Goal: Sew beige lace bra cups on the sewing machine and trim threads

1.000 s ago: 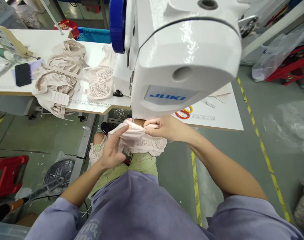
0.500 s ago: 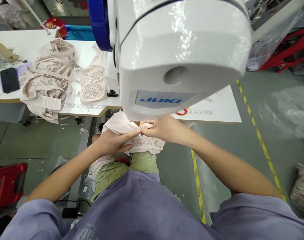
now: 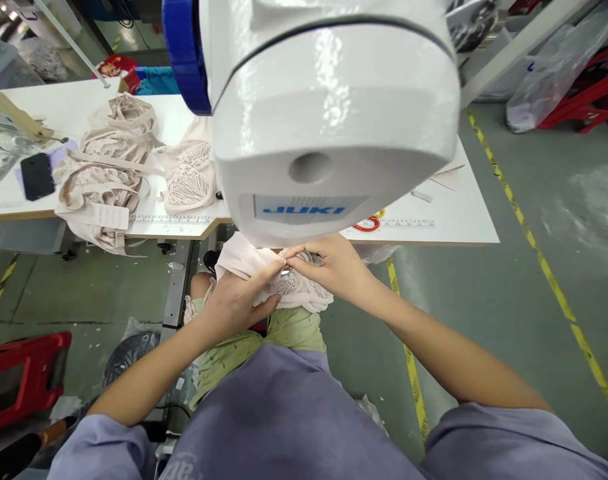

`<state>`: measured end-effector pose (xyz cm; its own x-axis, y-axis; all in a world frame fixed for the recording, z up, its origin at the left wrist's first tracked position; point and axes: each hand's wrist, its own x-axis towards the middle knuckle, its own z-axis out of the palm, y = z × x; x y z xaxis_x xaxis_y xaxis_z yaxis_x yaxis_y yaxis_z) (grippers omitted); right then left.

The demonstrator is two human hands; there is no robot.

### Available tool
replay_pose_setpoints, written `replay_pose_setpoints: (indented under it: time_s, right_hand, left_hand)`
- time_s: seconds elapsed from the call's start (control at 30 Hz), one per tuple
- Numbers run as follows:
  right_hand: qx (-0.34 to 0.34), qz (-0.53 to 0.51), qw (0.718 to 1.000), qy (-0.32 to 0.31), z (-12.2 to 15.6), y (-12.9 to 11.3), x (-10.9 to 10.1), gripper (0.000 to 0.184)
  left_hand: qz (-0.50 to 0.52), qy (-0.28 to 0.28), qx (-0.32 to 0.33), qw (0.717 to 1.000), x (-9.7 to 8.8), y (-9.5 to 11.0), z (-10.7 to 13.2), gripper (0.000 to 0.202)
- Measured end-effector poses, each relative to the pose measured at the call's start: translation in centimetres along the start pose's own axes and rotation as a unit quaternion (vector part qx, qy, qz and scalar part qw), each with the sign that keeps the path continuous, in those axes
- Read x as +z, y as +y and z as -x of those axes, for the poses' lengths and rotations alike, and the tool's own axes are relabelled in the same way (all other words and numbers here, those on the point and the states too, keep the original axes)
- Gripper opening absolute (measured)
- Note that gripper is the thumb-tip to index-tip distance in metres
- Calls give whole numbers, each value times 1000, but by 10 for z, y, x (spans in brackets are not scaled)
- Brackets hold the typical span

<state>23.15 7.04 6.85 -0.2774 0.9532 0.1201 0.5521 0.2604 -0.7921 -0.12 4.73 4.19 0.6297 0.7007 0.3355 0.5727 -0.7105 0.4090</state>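
A pale beige lace bra [image 3: 238, 259] lies across my lap, just below the head of the white sewing machine [image 3: 334, 127]. My left hand [image 3: 241, 297] is closed on its fabric, thumb and forefinger pinching near the middle. My right hand [image 3: 337, 270] meets it there, its fingertips pinched on the same spot of the bra. A small shiny metal bit shows between the fingertips, too small to name. The machine's head hides the needle area and part of the garment.
On the white table [image 3: 464, 213], a pile of beige bras [image 3: 101, 190] and a single bra [image 3: 189, 183] lie left of the machine. A black phone [image 3: 38, 177] is farther left. Red-handled scissors [image 3: 368, 224] sit right of the machine. A red stool [image 3: 29, 373] stands at lower left.
The camera view has shifted a little. My right hand's fingers have straightened and moved slightly, showing more of the lace and the metal bit. Both hands stay on the bra.
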Motion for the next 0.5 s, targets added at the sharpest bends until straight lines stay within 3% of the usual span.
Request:
replay_pose_setpoints:
  time_s: [0.13, 0.23, 0.33, 0.5]
  right_hand:
    - [-37, 14, 999, 35, 5, 7, 6, 14]
    - [-133, 68, 984, 99, 16, 19, 17, 20]
    - [-215, 120, 963, 111, 21, 28, 22, 32]
    - [-206, 183, 955, 114, 18, 20, 17, 28]
  left_hand:
    - [-36, -8, -18, 999, 2, 6, -2, 55]
    - [-46, -23, -37, 998, -3, 10, -3, 57]
    - [-31, -44, -18, 998, -14, 4, -4, 56]
    - [-42, -91, 62, 993, -27, -20, -7, 44]
